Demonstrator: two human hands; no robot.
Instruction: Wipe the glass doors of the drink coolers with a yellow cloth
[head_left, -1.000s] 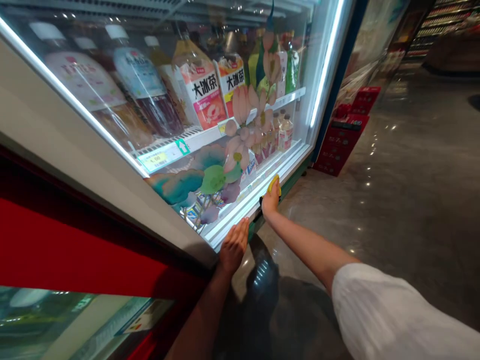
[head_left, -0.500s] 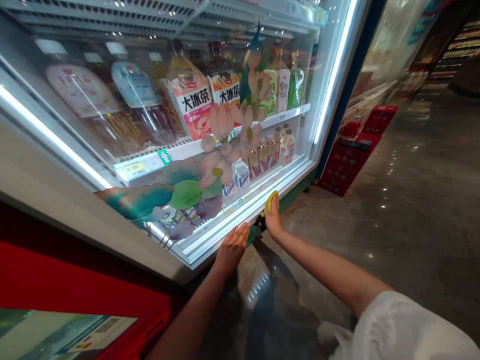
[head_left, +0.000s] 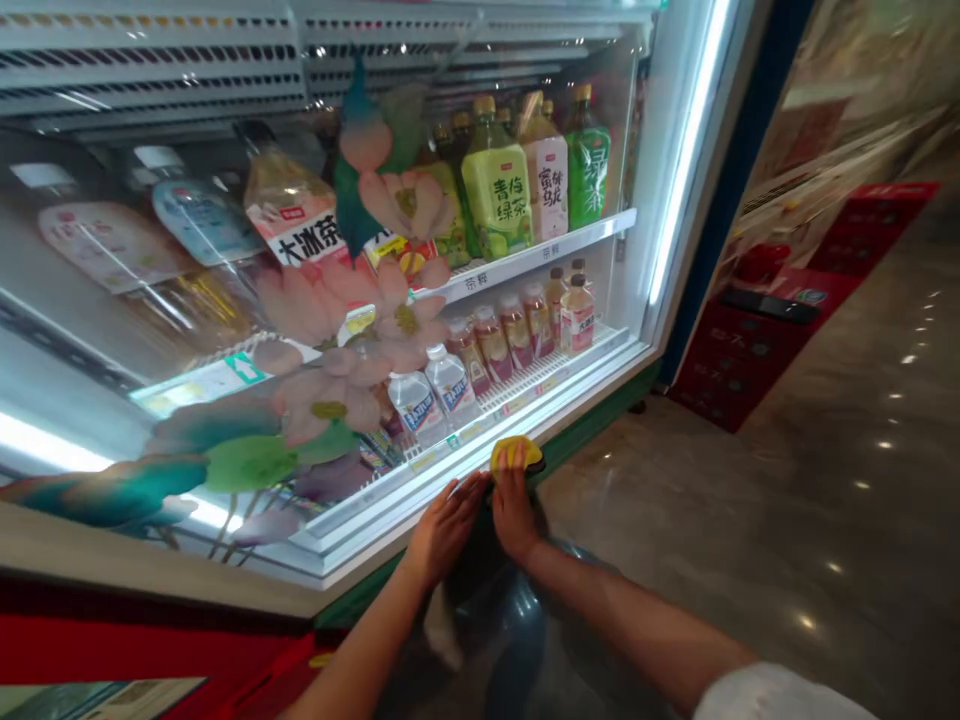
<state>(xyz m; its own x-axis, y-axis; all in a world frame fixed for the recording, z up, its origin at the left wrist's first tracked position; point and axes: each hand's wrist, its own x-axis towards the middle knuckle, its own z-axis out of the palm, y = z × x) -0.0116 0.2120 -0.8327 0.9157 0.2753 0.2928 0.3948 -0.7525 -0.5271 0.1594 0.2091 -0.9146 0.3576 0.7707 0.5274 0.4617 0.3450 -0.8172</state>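
Observation:
My right hand [head_left: 515,505] presses a folded yellow cloth [head_left: 525,452] with a dark underside against the bottom frame [head_left: 600,398] of a glass-fronted drinks fridge. Its fingers lie over the cloth. Just to the left, my left hand [head_left: 448,525] is open, with straight fingers resting along the lower frame edge. Its fingertips are close to the cloth, and nothing shows in it. The glass door carries a painted lotus with a green leaf [head_left: 251,462] and pink petals [head_left: 405,200]. Behind the glass stand large tea bottles [head_left: 496,190] and smaller bottles [head_left: 491,345].
A red panel [head_left: 135,625] borders the fridge at the lower left. To the right, a red box display [head_left: 750,360] stands beside a blurred glass case. Shiny grey floor [head_left: 750,520] reflects ceiling lights. A lit strip [head_left: 690,150] runs up the fridge's right side.
My right hand has turned and lies over the yellow cloth, now lower and further left along the frame. My left hand stays on the frame, slightly lower left. The view has shifted.

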